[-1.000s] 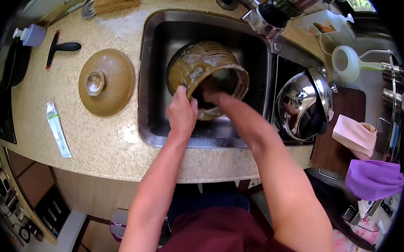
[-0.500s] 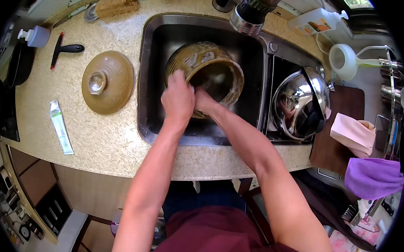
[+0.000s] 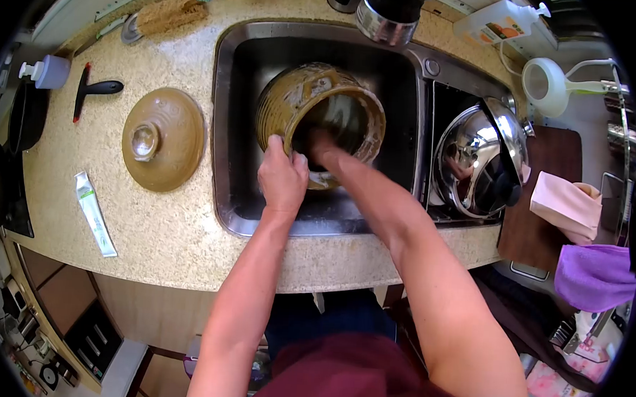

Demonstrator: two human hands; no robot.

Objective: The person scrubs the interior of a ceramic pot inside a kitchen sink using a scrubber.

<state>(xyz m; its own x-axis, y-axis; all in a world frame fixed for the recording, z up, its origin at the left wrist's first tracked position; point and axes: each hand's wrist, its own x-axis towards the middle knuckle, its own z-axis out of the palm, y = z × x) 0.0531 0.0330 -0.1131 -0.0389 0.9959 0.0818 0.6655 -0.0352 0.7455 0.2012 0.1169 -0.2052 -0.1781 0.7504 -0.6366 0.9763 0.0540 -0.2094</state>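
Brown, glazed ceramic with ridged sides makes up the round, wide-mouthed pot, which lies tipped in the large basin of the stainless-steel sink, its mouth turned toward four o'clock. Pale, whitish patches mark its outer wall near twelve o'clock and its rim near three; whether they are suds or part of the surface, I cannot tell. The inside looks glossy and dark, with a light patch toward the top.

The left hand has its grip closed on the rim at eight o'clock, fingers over the edge. The right hand reaches in through the mouth; it is blurred and shadowed, so I cannot tell whether its grip is clenched or loose, or holds anything.

At nine o'clock from the pot, a matching brown ceramic lid rests on the speckled beige bench, knob up. Beyond it, toward ten, is a black T-shaped tool with red tips; a white tube lies toward eight. Shiny steel cookware sits in the side basin at three o'clock.
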